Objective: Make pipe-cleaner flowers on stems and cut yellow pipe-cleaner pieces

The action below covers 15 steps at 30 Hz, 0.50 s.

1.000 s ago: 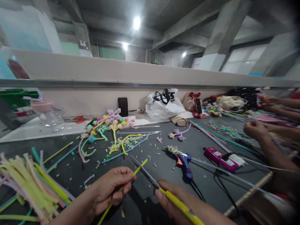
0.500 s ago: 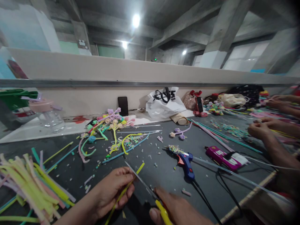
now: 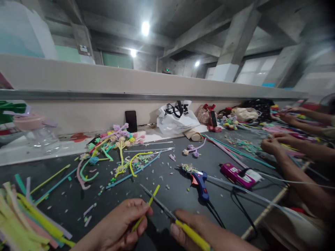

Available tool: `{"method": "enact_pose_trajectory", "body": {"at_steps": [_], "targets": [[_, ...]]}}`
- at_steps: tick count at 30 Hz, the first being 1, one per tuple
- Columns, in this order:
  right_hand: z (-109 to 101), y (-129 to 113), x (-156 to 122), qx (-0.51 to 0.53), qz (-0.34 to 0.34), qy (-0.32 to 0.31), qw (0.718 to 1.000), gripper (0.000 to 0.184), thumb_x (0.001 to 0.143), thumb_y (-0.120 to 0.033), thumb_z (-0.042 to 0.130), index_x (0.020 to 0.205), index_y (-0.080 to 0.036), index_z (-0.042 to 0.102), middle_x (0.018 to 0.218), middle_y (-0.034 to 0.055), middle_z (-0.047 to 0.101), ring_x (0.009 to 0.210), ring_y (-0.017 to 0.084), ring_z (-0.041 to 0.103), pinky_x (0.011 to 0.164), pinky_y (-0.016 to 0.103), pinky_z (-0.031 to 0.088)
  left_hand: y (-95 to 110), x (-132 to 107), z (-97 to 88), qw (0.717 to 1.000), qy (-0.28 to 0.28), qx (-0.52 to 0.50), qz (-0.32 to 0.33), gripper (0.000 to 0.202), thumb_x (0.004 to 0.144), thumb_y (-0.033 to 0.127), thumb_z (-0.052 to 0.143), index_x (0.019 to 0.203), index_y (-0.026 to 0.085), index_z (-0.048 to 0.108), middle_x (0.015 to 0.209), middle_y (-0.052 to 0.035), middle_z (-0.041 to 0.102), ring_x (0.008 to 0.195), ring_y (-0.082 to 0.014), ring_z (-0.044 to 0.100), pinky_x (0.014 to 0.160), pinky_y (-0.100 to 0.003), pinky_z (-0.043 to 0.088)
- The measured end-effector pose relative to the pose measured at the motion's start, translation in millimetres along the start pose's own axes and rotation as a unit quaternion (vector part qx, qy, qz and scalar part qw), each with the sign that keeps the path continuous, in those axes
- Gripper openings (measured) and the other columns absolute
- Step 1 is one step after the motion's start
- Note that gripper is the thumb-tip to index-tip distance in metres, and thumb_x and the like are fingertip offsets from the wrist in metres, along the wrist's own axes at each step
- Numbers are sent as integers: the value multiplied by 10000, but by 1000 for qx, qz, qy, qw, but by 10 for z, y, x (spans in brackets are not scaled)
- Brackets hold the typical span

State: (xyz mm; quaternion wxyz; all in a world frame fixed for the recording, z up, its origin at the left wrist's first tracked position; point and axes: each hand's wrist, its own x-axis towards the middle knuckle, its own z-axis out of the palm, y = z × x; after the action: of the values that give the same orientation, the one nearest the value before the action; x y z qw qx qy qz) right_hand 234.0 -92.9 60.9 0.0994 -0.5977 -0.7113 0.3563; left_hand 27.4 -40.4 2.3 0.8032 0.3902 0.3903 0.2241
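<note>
My left hand (image 3: 125,221) is closed in a pinch on a thin yellow pipe cleaner (image 3: 153,196) whose tip sticks up and to the right. My right hand (image 3: 195,228) grips yellow-handled scissors (image 3: 167,212). Their grey blades point up and left and cross the pipe cleaner just past my left fingertips. Both hands hover low over the dark table (image 3: 183,195) at the bottom of the view.
A pile of pastel pipe cleaners (image 3: 23,219) lies at the left. Pipe-cleaner flowers (image 3: 117,139) and cut scraps litter the middle. A blue glue gun (image 3: 200,183) and a magenta device (image 3: 237,175) lie right. Other people's hands (image 3: 272,146) work at the right. A white bag (image 3: 176,118) leans on the wall.
The view has shifted slightly right and down. My hands stay together, the scissors still crossing the yellow pipe cleaner, whose free tip looks shorter than a second ago.
</note>
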Motion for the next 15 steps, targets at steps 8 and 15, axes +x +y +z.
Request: {"method": "enact_pose_trajectory", "body": {"at_steps": [8,15], "targets": [[-45,121,147,174,140,-108,969,376,837,-546,309,857,-199,455,558,-72,398,273,17,273,246,124,230,-13,-12,-9,1000,-8,11,-24,315,726,497,526,802,192,502,455,85,441,259,-7,212,294,-164,89],[-45,185,147,180,114,-97,972,449,825,-583,294,901,-190,497,541,-66,415,258,16,279,234,123,226,8,21,-107,999,-6,-36,-13,218,775,401,507,791,183,510,466,84,425,277,0,171,310,-163,81]]}}
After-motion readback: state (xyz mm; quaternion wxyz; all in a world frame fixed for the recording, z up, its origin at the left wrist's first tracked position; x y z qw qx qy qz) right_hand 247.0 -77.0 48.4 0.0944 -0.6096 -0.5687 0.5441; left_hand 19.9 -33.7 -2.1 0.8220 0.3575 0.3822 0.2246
